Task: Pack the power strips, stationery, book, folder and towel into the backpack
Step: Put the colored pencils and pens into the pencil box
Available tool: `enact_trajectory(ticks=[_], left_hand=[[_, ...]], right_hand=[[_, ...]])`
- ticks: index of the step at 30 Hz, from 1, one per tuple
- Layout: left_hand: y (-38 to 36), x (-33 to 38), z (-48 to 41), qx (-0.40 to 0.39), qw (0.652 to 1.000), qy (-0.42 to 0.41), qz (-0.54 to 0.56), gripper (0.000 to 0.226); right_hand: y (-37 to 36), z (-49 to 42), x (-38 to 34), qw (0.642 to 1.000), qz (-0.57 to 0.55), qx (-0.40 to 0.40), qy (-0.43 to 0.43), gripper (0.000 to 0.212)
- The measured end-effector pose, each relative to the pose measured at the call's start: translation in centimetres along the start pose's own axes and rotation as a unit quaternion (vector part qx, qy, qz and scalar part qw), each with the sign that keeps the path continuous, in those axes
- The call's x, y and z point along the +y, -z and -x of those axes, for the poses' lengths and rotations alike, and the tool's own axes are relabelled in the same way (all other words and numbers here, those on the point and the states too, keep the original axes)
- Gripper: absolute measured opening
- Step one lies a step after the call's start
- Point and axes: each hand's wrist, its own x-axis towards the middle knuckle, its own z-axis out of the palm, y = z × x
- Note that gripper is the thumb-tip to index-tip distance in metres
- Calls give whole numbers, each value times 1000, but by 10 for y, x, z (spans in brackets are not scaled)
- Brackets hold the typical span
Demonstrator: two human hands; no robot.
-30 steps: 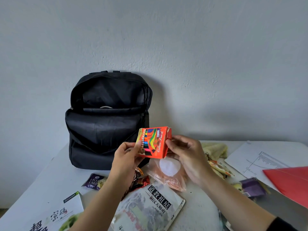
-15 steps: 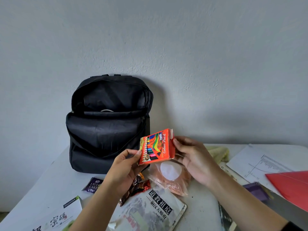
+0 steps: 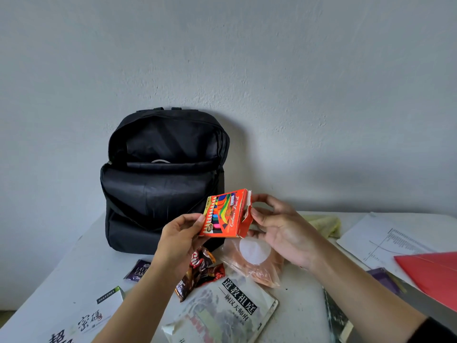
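An orange box of colour pencils is held in the air in front of the black backpack. My left hand pinches its lower left corner. My right hand holds its right end, where the flap stands open. The backpack stands upright against the wall with its main compartment unzipped and something pale just showing inside. A book with Chinese writing lies flat below my hands. The red folder lies at the right edge, and the yellow towel sits behind my right hand.
On the white table lie a clear orange plastic bag, snack wrappers, a purple sachet, a white booklet at the front left, printed sheets at the right and a purple packet. The wall rises right behind the table.
The pencil box has tilted, its right end rising, and has drifted slightly right. My right hand has shifted to the flap end of the box. The camera tipped up a little.
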Motion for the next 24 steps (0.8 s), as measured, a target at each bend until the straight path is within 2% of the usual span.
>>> enact_trajectory(ticks=[4,8,12,16,18,21,24], left_hand=[[-3,2,1,-19,999,19,32,19],[-3,4,2,-27,999,22,19,20],[-2,2,1,-23,1000,8,3,19],[2,0,1,-42,999,25,20,22],[4,-2,0,-44,998,33,26,23],[7,-2,-3,-29,999,18,20,22],[7,-1,-2,-22,1000,-7,-3,23]], right_hand=[[1,-2,-1,996,62,42,51,29],[1,-3,-1,993,88,39,68,28],[-1,-5,4,998,-45,34,5,32],[2,-4,7,986,-159,12,-44,37],[2,-5,5,989,-138,18,-39,34],[-1,-6,2,998,-43,42,3,25],[2,-6,5,996,59,57,46,29]])
